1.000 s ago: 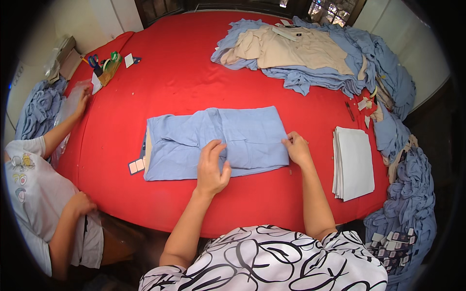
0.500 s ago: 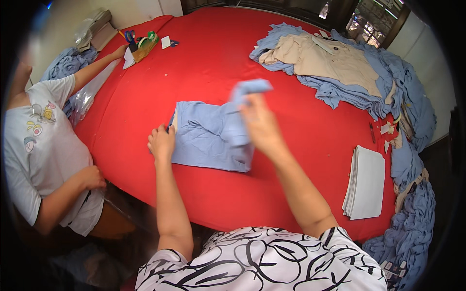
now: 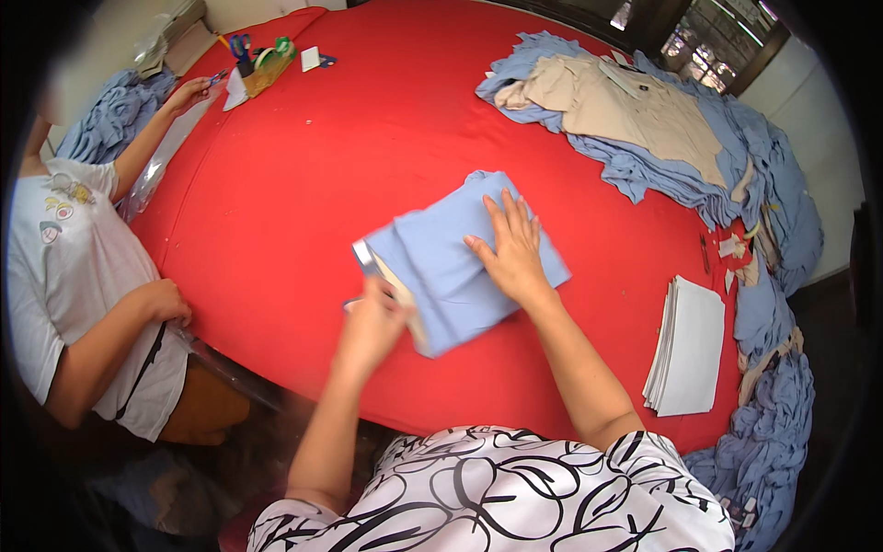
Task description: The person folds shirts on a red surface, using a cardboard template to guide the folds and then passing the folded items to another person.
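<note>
A folded light-blue shirt (image 3: 451,267) lies turned at an angle on the red-covered table (image 3: 303,202) in front of me. Its left edge shows a cream layer and a dark-blue strip with a pale end. Across the shirt's upper right part my right hand (image 3: 512,248) rests flat, fingers spread. My left hand (image 3: 372,322), blurred by motion, is curled at the left edge, and its fingers appear closed on the shirt there.
White sheets (image 3: 685,345) are stacked at the right. Beyond lies a heap of blue and beige garments (image 3: 635,110). At left, a co-worker (image 3: 83,276) reaches toward scissors (image 3: 241,55) and green tape (image 3: 280,48). A clear plastic bag (image 3: 161,166) hangs along the table edge.
The shirt's loose raised part now lies folded down, and the shirt has turned anticlockwise. My right hand has come down flat; my left has moved right and nearer me. The co-worker's reaching hand has drawn back.
</note>
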A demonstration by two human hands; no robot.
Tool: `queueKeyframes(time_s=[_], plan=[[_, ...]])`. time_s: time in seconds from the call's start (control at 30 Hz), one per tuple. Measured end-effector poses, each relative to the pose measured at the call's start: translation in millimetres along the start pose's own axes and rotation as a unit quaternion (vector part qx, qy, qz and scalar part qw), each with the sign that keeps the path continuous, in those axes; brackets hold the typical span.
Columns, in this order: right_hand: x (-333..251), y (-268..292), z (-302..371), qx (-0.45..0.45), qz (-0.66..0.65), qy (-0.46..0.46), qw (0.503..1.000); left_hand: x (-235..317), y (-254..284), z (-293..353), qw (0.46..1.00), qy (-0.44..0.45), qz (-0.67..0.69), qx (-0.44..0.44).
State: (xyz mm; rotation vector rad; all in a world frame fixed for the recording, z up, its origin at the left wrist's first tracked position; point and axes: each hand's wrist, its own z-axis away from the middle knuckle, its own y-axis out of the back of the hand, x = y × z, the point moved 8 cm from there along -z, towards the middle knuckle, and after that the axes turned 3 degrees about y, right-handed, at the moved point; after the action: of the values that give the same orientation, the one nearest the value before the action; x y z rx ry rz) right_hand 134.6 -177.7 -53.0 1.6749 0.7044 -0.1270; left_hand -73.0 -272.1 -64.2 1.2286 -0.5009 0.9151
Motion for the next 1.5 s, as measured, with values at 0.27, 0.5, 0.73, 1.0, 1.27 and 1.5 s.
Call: queueKeyframes(time_s=[0.27,0.5,0.73,1.0,1.27,1.5], plan=[[-2.0,19.9,23.1,-0.033,0.12,0.217,0.968,40.5,-77.6,38.6,0.992,-0.099,-0.035,-0.066],[69.2,52.9,137.7,0.127,-0.293,-0.238,0.917,11.2,-50.2,-7.8,0.986,-0.142,0.072,0.046],[74.6,10.2,186.3,0.156,-0.463,-0.338,0.804,16.0,-52.1,-17.3,0.997,-0.053,0.06,-0.009],[59.7,19.1,169.9,0.066,-0.269,-0.306,0.911,11.4,-51.1,-21.0,0.996,-0.081,0.034,-0.016],[61.1,19.2,172.5,0.006,-0.253,-0.294,0.922,12.4,-46.6,-17.5,0.989,-0.146,0.022,0.011],[48.2,27.8,171.2,0.088,-0.298,-0.241,0.919,4.3,-43.1,-19.2,0.988,-0.13,0.08,0.017]])
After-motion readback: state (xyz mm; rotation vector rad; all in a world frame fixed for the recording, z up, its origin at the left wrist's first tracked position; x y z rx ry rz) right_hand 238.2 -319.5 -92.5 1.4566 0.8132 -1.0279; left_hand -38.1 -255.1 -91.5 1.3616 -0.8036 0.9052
